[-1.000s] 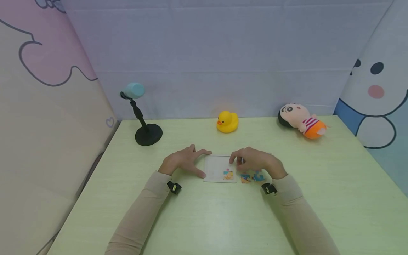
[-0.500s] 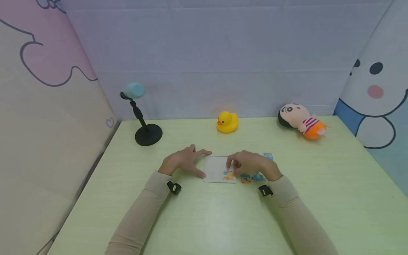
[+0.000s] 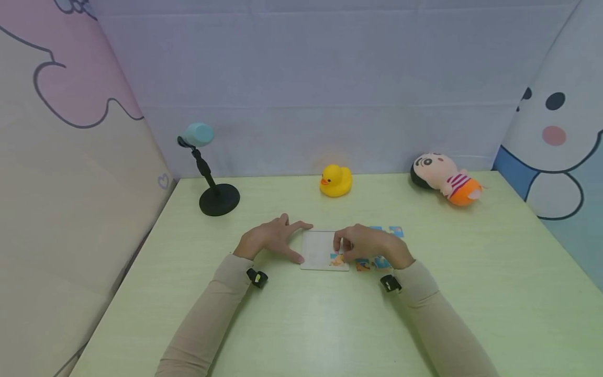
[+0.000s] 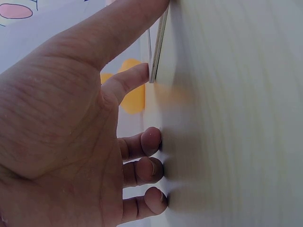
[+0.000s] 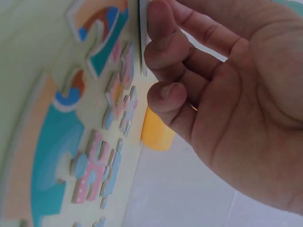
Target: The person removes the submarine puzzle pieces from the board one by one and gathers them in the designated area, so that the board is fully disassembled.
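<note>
In the head view a white puzzle board [image 3: 314,250] lies on the table, with a jigsaw piece [image 3: 336,259] in its lower right corner. My left hand [image 3: 277,236] spreads thumb and index finger against the board's left corners; in the left wrist view its other fingertips [image 4: 154,168] rest on the tabletop. My right hand [image 3: 365,242] bends over the board's right edge, thumb and index finger pinching at the upper right side of that piece. In the right wrist view the remaining fingers curl, and the pinching tips are hidden. Loose jigsaw pieces [image 5: 57,156] lie beside the right hand.
A yellow rubber duck [image 3: 336,181] stands at the back of the table. At the back left is a black stand [image 3: 219,199] with a light blue head. A plush doll [image 3: 447,180] lies at the back right. A pale cloth hangs behind the table.
My right hand has moved left from beside the loose pieces to the piece on the board, uncovering blue pieces behind it. The left hand and the board have stayed put.
</note>
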`<state>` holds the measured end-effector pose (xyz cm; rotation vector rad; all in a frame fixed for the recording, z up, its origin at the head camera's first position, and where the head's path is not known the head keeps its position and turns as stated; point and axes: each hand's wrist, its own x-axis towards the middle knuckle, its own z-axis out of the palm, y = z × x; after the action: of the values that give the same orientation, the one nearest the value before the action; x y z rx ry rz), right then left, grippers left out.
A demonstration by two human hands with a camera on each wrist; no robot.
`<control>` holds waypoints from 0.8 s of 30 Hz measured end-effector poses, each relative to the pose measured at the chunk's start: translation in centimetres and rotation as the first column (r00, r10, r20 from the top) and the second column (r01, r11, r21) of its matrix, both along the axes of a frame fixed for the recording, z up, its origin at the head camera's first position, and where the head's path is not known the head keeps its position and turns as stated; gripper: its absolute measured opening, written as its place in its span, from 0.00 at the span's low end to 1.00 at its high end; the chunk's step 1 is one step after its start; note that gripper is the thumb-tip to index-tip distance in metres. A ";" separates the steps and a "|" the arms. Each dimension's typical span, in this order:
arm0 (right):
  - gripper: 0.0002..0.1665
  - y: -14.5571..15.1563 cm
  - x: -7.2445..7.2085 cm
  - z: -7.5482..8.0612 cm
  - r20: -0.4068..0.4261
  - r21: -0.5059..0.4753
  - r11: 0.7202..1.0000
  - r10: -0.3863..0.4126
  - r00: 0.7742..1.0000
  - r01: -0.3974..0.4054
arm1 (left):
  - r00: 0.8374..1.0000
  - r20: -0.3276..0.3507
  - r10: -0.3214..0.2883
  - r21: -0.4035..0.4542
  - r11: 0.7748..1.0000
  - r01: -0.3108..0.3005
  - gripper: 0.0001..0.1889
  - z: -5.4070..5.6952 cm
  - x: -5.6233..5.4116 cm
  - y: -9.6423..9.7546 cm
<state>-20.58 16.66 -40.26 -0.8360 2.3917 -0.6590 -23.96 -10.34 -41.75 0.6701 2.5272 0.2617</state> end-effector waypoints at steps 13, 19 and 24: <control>0.07 -0.2 0.1 -0.1 -0.016 -0.029 1.000 -0.009 1.000 0.009 | 1.000 -0.005 -0.009 0.001 1.000 0.009 0.48 0.0 0.0 0.0; 0.08 -0.4 0.1 0.0 -0.038 -0.064 0.998 0.004 0.999 -0.007 | 1.000 0.003 -0.009 0.008 1.000 0.009 0.48 0.0 -0.1 -0.1; 0.08 -0.4 0.1 0.1 -0.014 -0.063 0.998 -0.005 1.000 0.004 | 1.000 0.001 -0.010 0.005 1.000 0.010 0.49 -0.1 -0.2 -0.1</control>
<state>-20.47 16.28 -40.12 -0.8648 2.3970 -0.7360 -24.12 -10.43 -41.84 0.6840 2.5219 0.2653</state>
